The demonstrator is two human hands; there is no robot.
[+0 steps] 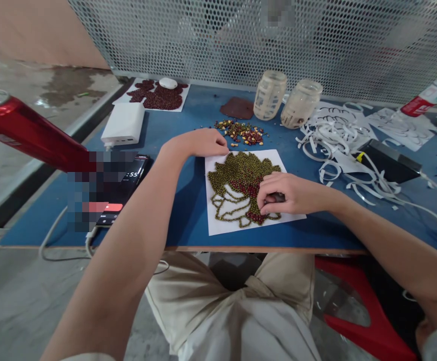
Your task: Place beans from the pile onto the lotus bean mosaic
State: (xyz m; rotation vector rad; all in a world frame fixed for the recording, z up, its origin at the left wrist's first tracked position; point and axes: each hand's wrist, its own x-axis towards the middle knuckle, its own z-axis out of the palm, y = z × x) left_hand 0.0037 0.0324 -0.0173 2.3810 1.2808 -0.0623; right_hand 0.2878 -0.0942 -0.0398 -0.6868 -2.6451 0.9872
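Note:
A white sheet of paper [218,229] lies in front of me with a picture made of green beans [237,168] and dark red beans [255,217] on it. Some outlined shapes at its lower left show bare paper inside. My right hand [288,193] rests over the picture's right side, fingers curled in a pinch; a dark patch shows within the grip, and I cannot make out what it is. At the sheet's top left corner is my left hand [209,142], fingers bent down and closed, their tips hidden. Just beyond it lies a pile of loose mixed beans [243,133].
Two glass jars [270,95] stand at the back beside a brown flat patch [237,107]. Paper strips [331,140] and a black box [389,160] lie right. Leftward are a white power bank [124,123], a phone [124,188], a red can [26,130] and another bean picture [158,95].

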